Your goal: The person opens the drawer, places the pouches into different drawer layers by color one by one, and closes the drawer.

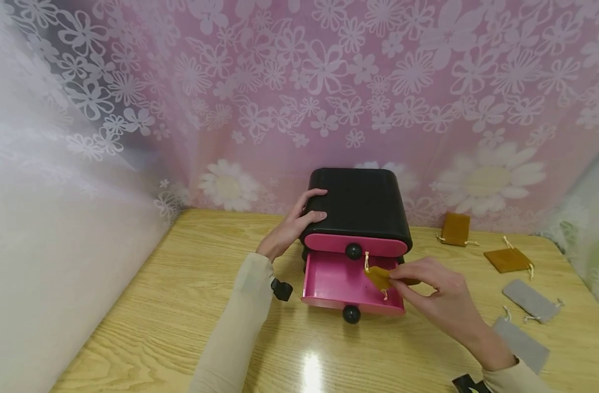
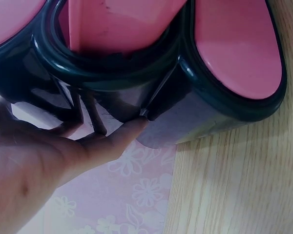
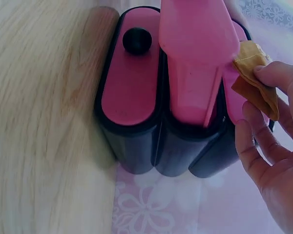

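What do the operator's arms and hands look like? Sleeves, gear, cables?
Left hand and right hand are both bare, no gloves. Left sleeve and right sleeve are long, plain cream. A small black block sits at the left wrist; another black piece shows by the right, cut off by the frame. No cables visible.

- Table (image 1: 181, 311): light wood-grain top, glare spot near front.
- Black drawer unit (image 1: 358, 199) with pink drawers: stands at rear middle.
- Upper mustard pouch (image 1: 455, 229): right of unit, near back edge.
- Lower mustard pouch (image 1: 509, 260): just beside it, nearer front.
- Upper grey pouch (image 1: 531, 300): next forward, lies skewed.
- Lower grey pouch (image 1: 521, 341): frontmost, partly hidden.
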### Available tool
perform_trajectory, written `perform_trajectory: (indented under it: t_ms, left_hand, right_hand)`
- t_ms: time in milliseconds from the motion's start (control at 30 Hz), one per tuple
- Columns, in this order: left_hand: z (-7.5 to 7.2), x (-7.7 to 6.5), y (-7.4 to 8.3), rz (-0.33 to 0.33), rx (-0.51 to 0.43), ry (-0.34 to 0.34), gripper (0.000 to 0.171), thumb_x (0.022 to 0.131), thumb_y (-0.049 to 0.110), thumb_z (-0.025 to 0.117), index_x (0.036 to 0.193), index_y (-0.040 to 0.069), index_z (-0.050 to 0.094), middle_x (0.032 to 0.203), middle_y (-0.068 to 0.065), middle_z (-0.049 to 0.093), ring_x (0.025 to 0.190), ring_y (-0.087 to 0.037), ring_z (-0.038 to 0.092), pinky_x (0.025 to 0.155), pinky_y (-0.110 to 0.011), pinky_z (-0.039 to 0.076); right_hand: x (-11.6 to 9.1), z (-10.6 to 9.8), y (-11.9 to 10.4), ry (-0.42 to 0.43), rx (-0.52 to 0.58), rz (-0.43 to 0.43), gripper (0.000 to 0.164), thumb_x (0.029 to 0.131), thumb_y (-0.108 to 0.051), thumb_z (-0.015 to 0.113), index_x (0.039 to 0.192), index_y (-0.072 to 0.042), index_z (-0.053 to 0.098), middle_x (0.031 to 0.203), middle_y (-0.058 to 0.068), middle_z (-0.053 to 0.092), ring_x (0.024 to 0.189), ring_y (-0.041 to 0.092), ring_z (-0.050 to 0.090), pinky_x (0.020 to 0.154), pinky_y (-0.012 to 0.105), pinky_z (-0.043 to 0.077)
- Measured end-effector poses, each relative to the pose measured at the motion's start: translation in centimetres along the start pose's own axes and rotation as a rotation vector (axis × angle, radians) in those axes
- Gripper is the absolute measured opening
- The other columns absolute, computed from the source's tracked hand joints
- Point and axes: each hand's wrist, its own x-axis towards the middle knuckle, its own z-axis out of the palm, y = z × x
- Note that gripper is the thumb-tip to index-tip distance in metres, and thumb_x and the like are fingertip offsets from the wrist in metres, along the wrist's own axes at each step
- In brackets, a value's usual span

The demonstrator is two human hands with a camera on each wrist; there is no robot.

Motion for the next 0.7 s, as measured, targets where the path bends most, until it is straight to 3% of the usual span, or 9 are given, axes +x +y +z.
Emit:
perform_trajectory:
  t_ms: [100,267,333,400,700]
  left_hand:
    - [0.0,0.1,-0.1,0.001,0.008,-0.001,0.049,0.101,0.035,0.056,0.147,0.046,0.041,0.152,0.002,0.044,0.134,-0.02,0.054,0.115,-0.048,0.04]
    - [-0.1,0.2,-0.3,0.001,0.011,0.0,0.049,0.102,0.034,0.056,0.147,0.045,0.04,0.153,0.002,0.042,0.134,-0.021,0.053,0.116,-0.049,0.039]
    - [-0.1,0.1,-0.2,0.0,0.009,-0.001,0.049,0.102,0.034,0.056,0.147,0.045,0.04,0.153,0.002,0.042,0.134,-0.02,0.053,0.116,-0.049,0.039]
    - [0.0,0.1,-0.2,0.001,0.007,-0.004,0.049,0.103,0.034,0.055,0.148,0.044,0.04,0.154,0.002,0.041,0.134,-0.021,0.053,0.117,-0.049,0.039]
    - [-0.1,0.2,-0.2,0.0,0.003,0.0,0.047,0.103,0.034,0.055,0.148,0.042,0.041,0.154,0.001,0.04,0.134,-0.023,0.052,0.118,-0.05,0.037]
  right_hand:
    - [0.0,0.7,-0.1,-0.022,0.013,0.008,0.051,0.061,0.014,0.087,0.102,-0.016,0.079,0.095,-0.003,0.077,0.093,0.001,0.065,0.079,0.007,0.051]
    - [-0.2,1.8,0.0,-0.074,0.012,0.007,0.011,0.09,-0.022,0.08,0.099,-0.016,0.079,0.094,-0.005,0.077,0.092,0.004,0.064,0.086,0.007,0.049]
    - [-0.4,2.2,0.0,-0.086,0.009,0.003,0.024,0.096,-0.038,0.069,0.098,-0.016,0.079,0.093,-0.005,0.077,0.092,0.005,0.063,0.087,0.007,0.047]
    - [-0.4,2.5,0.0,-0.094,0.015,-0.004,0.031,0.098,-0.041,0.064,0.098,-0.014,0.079,0.093,-0.005,0.077,0.091,0.005,0.062,0.085,0.007,0.047]
    - [-0.4,2.9,0.0,-0.126,0.012,-0.022,0.032,0.099,-0.041,0.063,0.099,-0.014,0.079,0.095,-0.005,0.077,0.089,0.005,0.061,0.078,0.011,0.048]
